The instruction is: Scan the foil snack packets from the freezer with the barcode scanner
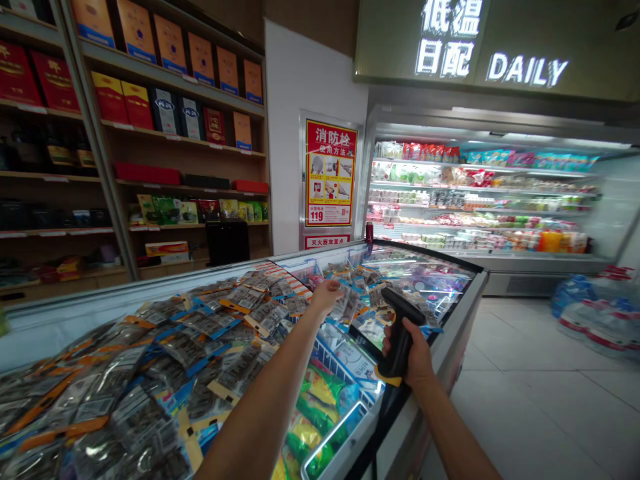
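My right hand grips a black barcode scanner with yellow trim by its handle, and the scanner's head points up and to the left. Stretched forward over the freezer, my left hand has its fingers closed at the edge of a clear packet with dark contents. Many similar packets with orange or blue strips lie heaped on the freezer at left. Further packets are spread on the glass around my left hand.
Green and yellow bags lie inside the freezer below a wire basket. A red can stands at the far end. Boxed goods fill the shelves at left. Bottled water packs sit on the floor at right.
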A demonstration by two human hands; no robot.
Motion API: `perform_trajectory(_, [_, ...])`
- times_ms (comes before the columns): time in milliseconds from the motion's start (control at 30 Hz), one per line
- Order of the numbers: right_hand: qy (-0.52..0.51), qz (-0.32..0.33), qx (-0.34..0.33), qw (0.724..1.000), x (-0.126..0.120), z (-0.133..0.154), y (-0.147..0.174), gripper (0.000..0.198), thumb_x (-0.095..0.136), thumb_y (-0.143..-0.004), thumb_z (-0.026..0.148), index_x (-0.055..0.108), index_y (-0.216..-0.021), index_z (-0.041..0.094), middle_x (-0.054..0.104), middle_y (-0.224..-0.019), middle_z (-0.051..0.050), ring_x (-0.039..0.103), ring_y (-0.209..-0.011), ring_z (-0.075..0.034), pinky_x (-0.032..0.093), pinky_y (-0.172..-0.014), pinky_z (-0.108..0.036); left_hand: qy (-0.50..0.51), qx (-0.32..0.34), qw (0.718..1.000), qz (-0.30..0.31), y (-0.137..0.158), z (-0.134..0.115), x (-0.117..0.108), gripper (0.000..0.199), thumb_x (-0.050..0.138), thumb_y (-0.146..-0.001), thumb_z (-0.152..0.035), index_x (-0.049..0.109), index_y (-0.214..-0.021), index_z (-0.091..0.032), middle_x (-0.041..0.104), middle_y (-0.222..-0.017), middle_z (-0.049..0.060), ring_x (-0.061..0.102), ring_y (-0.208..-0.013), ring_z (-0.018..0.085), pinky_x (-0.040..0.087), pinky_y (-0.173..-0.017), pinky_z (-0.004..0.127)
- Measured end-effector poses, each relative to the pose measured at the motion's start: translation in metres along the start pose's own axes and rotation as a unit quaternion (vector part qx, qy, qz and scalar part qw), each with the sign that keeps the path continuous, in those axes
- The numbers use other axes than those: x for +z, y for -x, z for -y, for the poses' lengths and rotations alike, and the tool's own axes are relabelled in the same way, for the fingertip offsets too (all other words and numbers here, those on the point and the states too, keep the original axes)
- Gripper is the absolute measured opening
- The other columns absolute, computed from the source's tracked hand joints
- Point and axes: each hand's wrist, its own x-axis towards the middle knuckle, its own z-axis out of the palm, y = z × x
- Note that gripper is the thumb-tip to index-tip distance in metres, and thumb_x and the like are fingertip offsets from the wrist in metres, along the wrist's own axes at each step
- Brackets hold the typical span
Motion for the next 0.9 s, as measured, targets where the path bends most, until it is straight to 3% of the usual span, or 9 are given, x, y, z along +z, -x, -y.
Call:
perform_trajectory(100, [0.002, 0.042, 0.032, 0.999, 0.001, -0.001, 0.003, 0.028, 0.057, -0.063, 0.036, 0.054, -0.084, 0.017, 0.054, -0.049, 0.003, 0.047, -0.036, -0.010, 0.038, -0.034, -0.022, 0.163, 0.010, 0.982, -0.100, -0.018, 0.010, 0.011, 0.022, 0.066, -0.054, -0.015, 0.061, -0.076, -0.013, 0.056, -0.055, -0.002, 0.051, -0.052, 0.009, 0.038, -0.055, 0.021])
perform_trajectory(200, [0.008, 0.073, 0.068, 0.995, 0.000, -0.002, 0.003, 0.027, 0.055, -0.065, 0.037, 0.055, -0.084, 0.017, 0.054, -0.050, 0.002, 0.046, -0.036, -0.010, 0.038, -0.034, -0.022, 0.260, -0.008, 0.954, -0.150, -0.035, 0.022, 0.007, 0.032, 0.068, -0.052, -0.018, 0.061, -0.083, -0.013, 0.059, -0.061, -0.001, 0.054, -0.055, 0.010, 0.042, -0.059, 0.024])
perform_trajectory(400, [0.026, 0.086, 0.088, 0.992, -0.003, -0.003, 0.001, 0.028, 0.052, -0.068, 0.038, 0.057, -0.083, 0.015, 0.054, -0.051, 0.001, 0.046, -0.037, -0.010, 0.037, -0.034, -0.021, 0.358, -0.033, 0.924, -0.129, -0.048, 0.029, -0.008, 0.035, 0.065, -0.058, -0.016, 0.058, -0.092, -0.015, 0.061, -0.065, -0.001, 0.057, -0.060, 0.011, 0.045, -0.065, 0.027])
perform_trajectory(500, [0.018, 0.079, 0.078, 0.994, -0.003, -0.003, 0.001, 0.028, 0.053, -0.068, 0.037, 0.056, -0.085, 0.016, 0.055, -0.052, 0.001, 0.047, -0.037, -0.010, 0.038, -0.035, -0.021, 0.349, -0.034, 0.931, -0.104, -0.045, 0.024, -0.008, 0.032, 0.062, -0.060, -0.015, 0.060, -0.092, -0.015, 0.062, -0.067, 0.001, 0.058, -0.061, 0.012, 0.045, -0.068, 0.028])
perform_trajectory(600, [0.004, 0.062, 0.059, 0.996, -0.002, -0.002, 0.001, 0.028, 0.054, -0.067, 0.037, 0.055, -0.086, 0.017, 0.054, -0.051, 0.002, 0.047, -0.037, -0.010, 0.038, -0.035, -0.021, 0.210, 0.016, 0.973, -0.091, -0.040, 0.014, -0.007, 0.026, 0.058, -0.060, -0.010, 0.065, -0.084, -0.014, 0.065, -0.071, 0.003, 0.058, -0.067, 0.014, 0.043, -0.073, 0.029])
perform_trajectory(700, [-0.003, 0.053, 0.043, 0.998, -0.002, -0.001, 0.002, 0.028, 0.054, -0.066, 0.037, 0.055, -0.085, 0.018, 0.054, -0.050, 0.002, 0.047, -0.036, -0.010, 0.038, -0.034, -0.021, -0.040, 0.085, 0.995, -0.019, -0.030, 0.001, -0.002, 0.024, 0.052, -0.061, -0.007, 0.069, -0.076, -0.017, 0.067, -0.072, 0.003, 0.058, -0.074, 0.017, 0.039, -0.082, 0.032])
perform_trajectory(767, [-0.005, 0.050, 0.034, 0.998, -0.002, 0.000, 0.002, 0.028, 0.054, -0.065, 0.037, 0.055, -0.085, 0.017, 0.054, -0.050, 0.002, 0.047, -0.037, -0.010, 0.038, -0.035, -0.022, -0.206, 0.138, 0.967, 0.062, -0.020, -0.005, 0.005, 0.027, 0.048, -0.064, -0.007, 0.069, -0.071, -0.021, 0.068, -0.074, 0.002, 0.057, -0.081, 0.018, 0.030, -0.092, 0.038])
perform_trajectory(900, [-0.015, 0.047, 0.026, 0.998, -0.002, 0.001, 0.002, 0.026, 0.053, -0.066, 0.036, 0.055, -0.084, 0.017, 0.055, -0.052, 0.002, 0.047, -0.038, -0.010, 0.039, -0.036, -0.022, -0.441, 0.223, 0.851, 0.178, 0.004, -0.003, 0.020, 0.029, 0.044, -0.069, -0.010, 0.067, -0.060, -0.025, 0.068, -0.077, 0.000, 0.052, -0.094, 0.021, 0.007, -0.099, 0.050])
